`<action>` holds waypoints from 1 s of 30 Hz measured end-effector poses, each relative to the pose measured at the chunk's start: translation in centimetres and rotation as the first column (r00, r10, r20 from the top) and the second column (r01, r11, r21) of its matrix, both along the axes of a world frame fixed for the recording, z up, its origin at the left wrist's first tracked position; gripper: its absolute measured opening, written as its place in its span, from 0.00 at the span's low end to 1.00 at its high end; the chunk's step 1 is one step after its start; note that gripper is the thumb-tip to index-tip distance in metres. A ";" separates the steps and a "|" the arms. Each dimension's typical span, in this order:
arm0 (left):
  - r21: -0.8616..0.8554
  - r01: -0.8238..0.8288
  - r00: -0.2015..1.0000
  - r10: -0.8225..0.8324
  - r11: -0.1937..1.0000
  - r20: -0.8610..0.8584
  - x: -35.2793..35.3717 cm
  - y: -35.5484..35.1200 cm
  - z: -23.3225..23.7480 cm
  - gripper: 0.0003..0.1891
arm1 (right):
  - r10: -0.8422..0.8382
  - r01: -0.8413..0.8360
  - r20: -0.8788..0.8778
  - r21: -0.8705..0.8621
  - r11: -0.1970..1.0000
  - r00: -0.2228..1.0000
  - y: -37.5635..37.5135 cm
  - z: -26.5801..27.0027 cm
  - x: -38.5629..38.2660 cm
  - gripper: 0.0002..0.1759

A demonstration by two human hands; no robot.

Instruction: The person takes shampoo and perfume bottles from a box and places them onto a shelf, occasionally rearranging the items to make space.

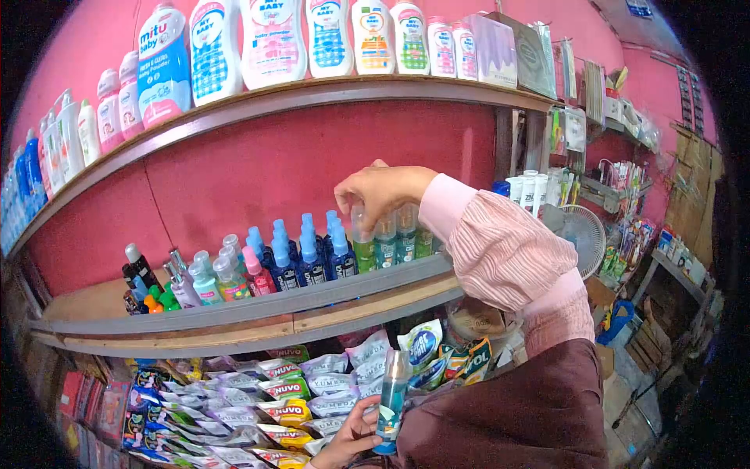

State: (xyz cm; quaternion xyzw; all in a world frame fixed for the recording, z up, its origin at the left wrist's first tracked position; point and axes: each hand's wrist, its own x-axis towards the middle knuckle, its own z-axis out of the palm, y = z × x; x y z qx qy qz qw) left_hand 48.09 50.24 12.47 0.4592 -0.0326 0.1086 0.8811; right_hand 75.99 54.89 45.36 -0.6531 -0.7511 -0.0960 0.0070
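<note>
Left hand [351,438] gripping teal spray bottle [391,400], right hand [379,191] pinching shelved green bottle [363,248]

On the top shelf [351,92] you read "mitu baby" on the blue bottle [164,62] and "MY BABY" on the checked bottles [212,55] beside it. Lower down, the sachets [285,388] say "NUVO". The labels on the spray bottle [390,406] in your left hand [351,438] and the green bottle [364,248] under your right hand [379,191] are too small to read.
</note>
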 end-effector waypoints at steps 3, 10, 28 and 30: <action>-0.013 -0.030 0.999 0.030 0.999 -0.034 -0.1 -0.3 0.7 0.42 | -0.005 0.005 0.028 0.011 1.000 1.000 0.4 0.3 0.1 0.26; 0.010 -0.045 0.998 0.045 0.999 -0.036 0.0 -0.1 0.9 0.42 | -0.092 0.092 0.074 0.003 0.996 0.993 -0.1 1.1 -1.1 0.18; -0.026 -0.030 0.999 0.030 0.999 -0.013 0.4 0.7 0.0 0.40 | -0.107 0.108 0.016 -0.129 0.986 0.994 0.4 1.9 -0.8 0.33; 0.003 -0.059 0.997 0.059 0.998 -0.054 0.5 0.4 0.6 0.40 | -0.092 0.095 0.029 -0.107 0.990 0.995 -0.1 2.3 -0.6 0.37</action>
